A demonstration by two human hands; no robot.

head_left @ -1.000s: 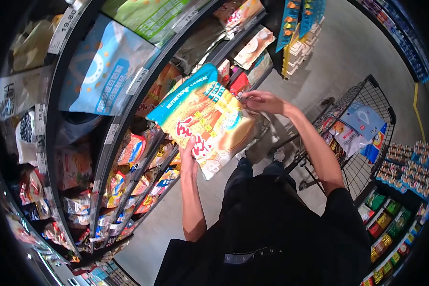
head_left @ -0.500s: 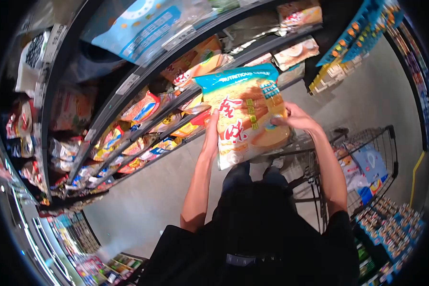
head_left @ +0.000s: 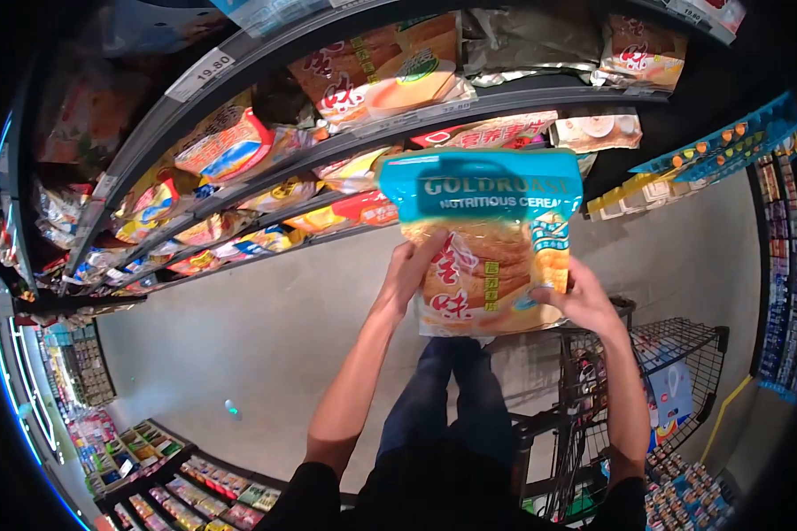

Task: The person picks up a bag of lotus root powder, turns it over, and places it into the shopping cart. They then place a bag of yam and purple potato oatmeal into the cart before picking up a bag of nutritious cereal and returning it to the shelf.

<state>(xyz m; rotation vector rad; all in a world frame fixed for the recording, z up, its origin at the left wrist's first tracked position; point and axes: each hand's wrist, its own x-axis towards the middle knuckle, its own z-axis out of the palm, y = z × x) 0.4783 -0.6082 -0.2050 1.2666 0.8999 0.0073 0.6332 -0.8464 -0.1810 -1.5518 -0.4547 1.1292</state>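
A large cereal bag (head_left: 496, 257) with a teal top and an orange-brown front is held upright before me, its printed face turned to my view. My left hand (head_left: 409, 270) grips its left edge, the thumb lying on the front. On the lower right side, my right hand (head_left: 580, 296) is closed on the bag with the thumb over the front; its other fingers are mostly hidden behind. Just beyond the bag, shelves (head_left: 407, 121) hold more packets, among them a brown cereal bag (head_left: 376, 71) with similar red lettering.
A black wire shopping cart (head_left: 682, 332) with goods inside stands to the right, beside my legs (head_left: 447, 389). Display racks (head_left: 186, 482) are at the lower left. A teal-edged display (head_left: 726, 146) hangs at the upper right. Grey floor (head_left: 266, 345) lies below.
The bag has turned more upright and shifted to the right and slightly down in view, with both hands still on it. The view has turned, showing more of my legs.
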